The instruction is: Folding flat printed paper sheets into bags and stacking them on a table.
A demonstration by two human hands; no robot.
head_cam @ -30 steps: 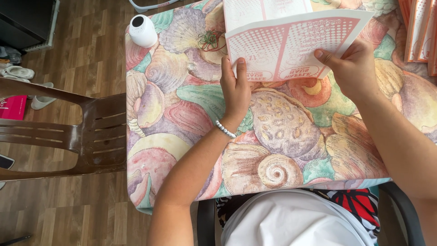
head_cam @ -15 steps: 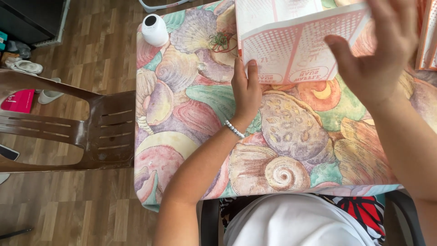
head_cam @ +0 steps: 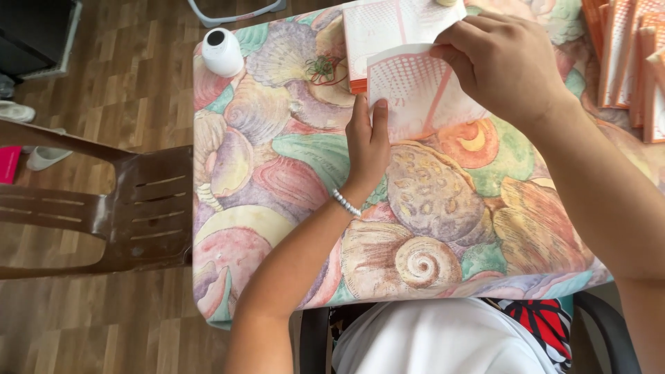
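**Two Hands on a Folded Card**

Where the right hand comes down from 1 o'clock, fingers pinched tight on the top edge of the folded card, white with orange dots and lines. Holding it, thumb side hidden under the fingers. Left hand flat at 7 o'clock of the card, fingertips pressing on its lower left edge, not curled, not gripping. Beaded bracelet around the left wrist.

Card lying near the far middle of the table, partly over a stack of same-looking cards at 11 o'clock of it. More orange and white cards standing in a row at 3 o'clock, at the table's right edge.

Under it all, a tablecloth with big painted shells in pink, green and tan. White spool of thread at 9 o'clock of the stack, near the table's far left corner, well apart from both hands.

Off the table at 9 o'clock, a brown plastic chair on a wood floor. Pink thing and a white shoe on the floor past the chair. White shirt at 6 o'clock, close to the table's near edge.
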